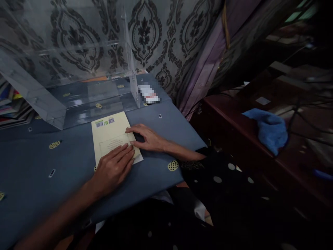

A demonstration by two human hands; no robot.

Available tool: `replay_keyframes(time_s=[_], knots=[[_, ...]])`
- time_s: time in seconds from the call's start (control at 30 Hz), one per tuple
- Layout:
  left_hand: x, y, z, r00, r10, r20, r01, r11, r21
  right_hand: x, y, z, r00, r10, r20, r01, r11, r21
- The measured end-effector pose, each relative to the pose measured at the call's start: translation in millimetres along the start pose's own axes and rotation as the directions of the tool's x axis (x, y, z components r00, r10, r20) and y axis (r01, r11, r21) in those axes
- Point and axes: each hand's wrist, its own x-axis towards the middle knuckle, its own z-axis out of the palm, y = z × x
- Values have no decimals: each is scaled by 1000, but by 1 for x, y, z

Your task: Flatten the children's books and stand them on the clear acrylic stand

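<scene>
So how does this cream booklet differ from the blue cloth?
The booklet is cream and printed; the cloth looks plain blue. The booklet lies flat; the cloth is crumpled. Your left hand and right hand touch the booklet; neither touches the cloth. Both rest on furniture.

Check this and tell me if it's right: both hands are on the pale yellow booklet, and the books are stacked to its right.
The side is wrong: in the head view, the books are stacked to the left of the pale yellow booklet. The left hand and right hand are both on it.
</scene>
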Motion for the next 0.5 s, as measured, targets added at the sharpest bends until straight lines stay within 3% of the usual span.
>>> replay_keyframes(time_s=[0.2, 0.3, 0.5], knots=[[-3, 2, 3, 1000, 14, 4, -15, 998, 55, -8, -5, -10, 979, 14, 203, -2, 998, -59], [-7, -2, 3, 999, -30, 43, 31, 1000, -6, -11, -8, -14, 963, 39, 268, -15, 996, -93], [-15, -37, 7, 971, -138, 195, 143, 990, -11, -12, -15, -16, 938, 87, 336, -37, 988, -153]])
